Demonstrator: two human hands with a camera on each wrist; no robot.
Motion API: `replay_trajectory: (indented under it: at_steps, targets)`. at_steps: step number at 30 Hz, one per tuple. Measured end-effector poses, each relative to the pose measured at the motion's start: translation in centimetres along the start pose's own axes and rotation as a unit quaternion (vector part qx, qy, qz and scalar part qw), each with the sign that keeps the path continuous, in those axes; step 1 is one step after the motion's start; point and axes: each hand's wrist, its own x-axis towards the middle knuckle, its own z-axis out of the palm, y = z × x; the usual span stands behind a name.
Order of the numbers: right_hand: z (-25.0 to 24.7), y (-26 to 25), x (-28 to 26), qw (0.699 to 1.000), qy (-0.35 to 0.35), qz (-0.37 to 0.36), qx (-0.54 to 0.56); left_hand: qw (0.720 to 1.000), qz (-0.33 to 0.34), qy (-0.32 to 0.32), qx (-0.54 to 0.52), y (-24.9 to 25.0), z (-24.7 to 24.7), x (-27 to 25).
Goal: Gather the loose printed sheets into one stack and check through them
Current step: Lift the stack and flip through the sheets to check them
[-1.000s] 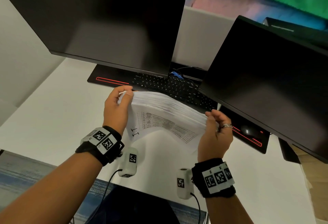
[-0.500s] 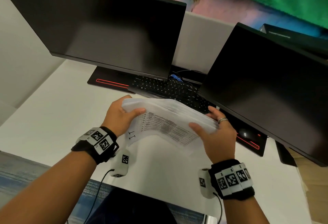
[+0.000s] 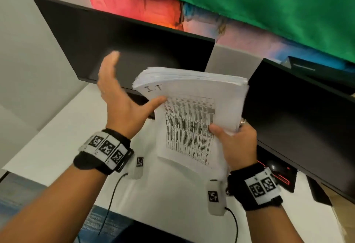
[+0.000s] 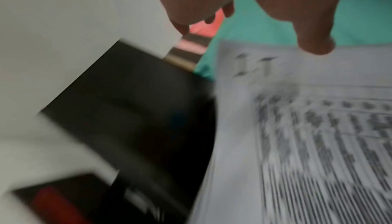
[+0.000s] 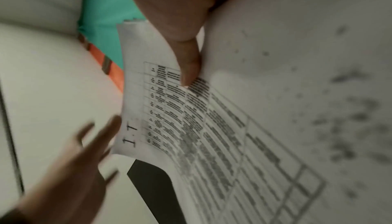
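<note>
A thick stack of printed sheets (image 3: pixel 192 108) stands raised and upright in front of me, its top page carrying a table and the letters "I.T". My right hand (image 3: pixel 236 142) grips the stack's lower right edge, thumb (image 5: pixel 188 70) pressed on the printed page, fingers behind. My left hand (image 3: pixel 123 96) is beside the stack's left edge with fingers straight and spread; its thumb (image 3: pixel 155 102) reaches the page's left margin. In the left wrist view the stack (image 4: pixel 307 135) is blurred, with the thumb (image 4: pixel 314 43) at its top edge.
Two dark monitors (image 3: pixel 134 46) (image 3: pixel 299 123) stand behind the stack, left and right. A black mat with red lines and a mouse (image 3: pixel 276 167) lie under the right monitor. The white desk (image 3: pixel 48 146) spreads below. Green and red cloths (image 3: pixel 249 2) hang behind.
The stack has been lifted off the desk and turned upright. My left hand has let go of its edge and opened beside it. My right hand keeps its hold.
</note>
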Motion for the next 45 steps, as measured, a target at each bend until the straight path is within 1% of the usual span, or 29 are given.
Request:
replay_trajectory:
  at_steps: [1, 2, 3, 4, 5, 6, 7, 8, 10, 11, 12, 13, 14, 15, 16, 17, 18, 19, 21, 23, 25, 27, 29, 31, 33, 36, 39, 42, 45]
  targets:
    - [0.0, 0.0, 0.1, 1.0, -0.003, 0.003, 0.027, 0.989, -0.113, -0.049, -0.077, -1.5, 0.3, -0.6]
    - [0.1, 0.2, 0.3, 0.999, -0.012, 0.008, 0.04, 0.956, -0.209, -0.119, -0.167, -2.8, 0.7, -1.1]
    - [0.4, 0.4, 0.3, 0.999, -0.023, 0.014, 0.039, 0.915, -0.268, -0.19, -0.234, -4.1, 1.1, -1.5]
    - [0.7, 0.7, 0.4, 0.999, -0.032, 0.019, 0.03, 0.884, -0.29, -0.255, -0.263, -4.6, 1.4, -1.6]
    - [1.2, 0.8, 0.5, 0.999, -0.035, 0.022, 0.017, 0.87, -0.287, -0.3, -0.265, -4.9, 1.8, -1.6]
    - [1.7, 1.0, 0.5, 0.999, -0.03, 0.024, 0.006, 0.877, -0.271, -0.31, -0.245, -5.1, 2.2, -1.6]
    - [1.9, 1.0, 0.6, 1.0, -0.016, 0.018, 0.001, 0.892, -0.257, -0.296, -0.223, -4.9, 2.4, -1.8]
    - [2.2, 1.2, 0.5, 1.0, 0.01, 0.009, -0.003, 0.905, -0.251, -0.273, -0.21, -4.7, 2.6, -2.1]
    - [2.7, 1.6, -0.2, 0.997, 0.069, -0.026, -0.017, 0.936, -0.226, -0.202, -0.177, -4.4, 3.2, -3.2]
    - [3.1, 1.9, -0.9, 0.994, 0.09, -0.05, -0.03, 0.954, -0.199, -0.167, -0.152, -4.3, 3.4, -3.9]
    - [3.4, 2.6, -1.6, 0.991, 0.103, -0.068, -0.048, 0.97, -0.154, -0.146, -0.12, -4.0, 3.4, -4.6]
    - [3.6, 3.5, -2.4, 0.989, 0.111, -0.07, -0.066, 0.981, -0.097, -0.148, -0.085, -4.2, 3.4, -5.5]
    - [3.8, 4.4, -3.0, 0.988, 0.121, -0.055, -0.072, 0.981, -0.051, -0.174, -0.064, -4.6, 3.4, -6.2]
    - [3.9, 5.0, -3.6, 0.989, 0.129, -0.023, -0.066, 0.972, -0.059, -0.217, -0.071, -5.1, 3.4, -6.7]
    - [3.7, 5.6, -3.8, 0.989, 0.136, 0.012, -0.059, 0.956, -0.104, -0.256, -0.1, -5.6, 3.3, -6.8]
    - [3.4, 6.0, -3.8, 0.988, 0.144, 0.029, -0.055, 0.937, -0.149, -0.285, -0.139, -6.2, 3.4, -6.8]
    - [3.1, 6.2, -3.6, 0.987, 0.148, 0.034, -0.047, 0.924, -0.171, -0.296, -0.173, -6.8, 3.7, -6.8]
    - [2.7, 6.0, -3.3, 0.988, 0.148, 0.029, -0.033, 0.919, -0.182, -0.291, -0.194, -7.0, 3.8, -6.7]
    - [2.5, 5.2, -2.8, 0.99, 0.143, 0.003, -0.011, 0.918, -0.163, -0.267, -0.245, -6.3, 4.2, -6.2]
    - [2.4, 4.7, -2.6, 0.991, 0.133, -0.014, -0.002, 0.914, -0.165, -0.217, -0.299, -5.2, 4.6, -5.6]
    - [2.7, 3.8, -2.4, 0.989, 0.136, -0.035, 0.043, 0.931, -0.149, -0.159, -0.293, -4.4, 4.8, -5.0]
    - [3.1, 3.6, -2.1, 0.985, 0.156, -0.049, 0.061, 0.947, -0.14, -0.126, -0.262, -4.4, 5.2, -4.5]
    - [3.4, 3.4, -2.0, 0.981, 0.176, -0.051, 0.059, 0.946, -0.152, -0.109, -0.265, -4.5, 5.5, -4.1]
    - [3.8, 3.3, -1.8, 0.978, 0.194, -0.054, 0.047, 0.943, -0.147, -0.105, -0.279, -4.4, 5.5, -3.7]
    - [4.1, 3.2, -1.8, 0.975, 0.21, -0.067, 0.038, 0.947, -0.119, -0.122, -0.272, -4.3, 5.4, -3.4]
    - [4.3, 3.3, -2.1, 0.971, 0.224, -0.068, 0.05, 0.96, -0.062, -0.157, -0.224, -4.4, 5.1, -2.9]
    - [4.4, 3.5, -2.4, 0.972, 0.224, -0.053, 0.041, 0.969, -0.01, -0.165, -0.184, -4.7, 5.0, -2.7]
    - [4.5, 3.6, -2.5, 0.969, 0.24, -0.041, 0.048, 0.969, -0.033, -0.165, -0.18, -4.6, 5.0, -2.5]
    - [4.6, 3.6, -2.5, 0.967, 0.242, -0.046, 0.061, 0.968, -0.056, -0.165, -0.181, -4.6, 5.1, -2.3]
